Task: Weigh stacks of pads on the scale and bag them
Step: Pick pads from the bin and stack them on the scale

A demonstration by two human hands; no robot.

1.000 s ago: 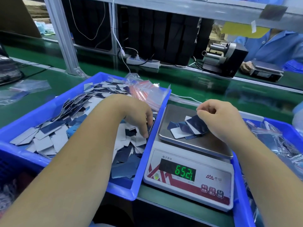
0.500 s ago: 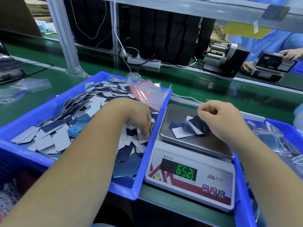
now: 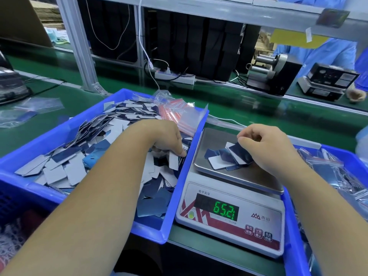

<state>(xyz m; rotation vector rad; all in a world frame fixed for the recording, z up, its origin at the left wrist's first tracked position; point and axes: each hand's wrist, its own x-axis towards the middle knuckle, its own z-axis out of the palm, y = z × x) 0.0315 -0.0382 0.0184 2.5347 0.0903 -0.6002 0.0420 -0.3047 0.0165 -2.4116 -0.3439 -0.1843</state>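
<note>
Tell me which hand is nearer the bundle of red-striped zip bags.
Left. The left hand lies in the pad bin right beside the zip bags; the right hand is over the scale, farther away.

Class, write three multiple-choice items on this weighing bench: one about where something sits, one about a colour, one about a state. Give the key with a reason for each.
1. Where is the scale?
A. Between the two bins
B. Inside the left bin
C. Behind the power strip

2. What colour are the display digits?
A. Red
B. Green
C. White

3. What is the right hand doing?
A. Resting flat on the belt
B. Pressing a scale button
C. Touching the pads on the pan

Key: 1 A, the left bin and right bin flank it. 2 B, the digits glow green. 3 C, its fingers meet the pads on the pan, while the left hand reaches into the loose pads.
</note>
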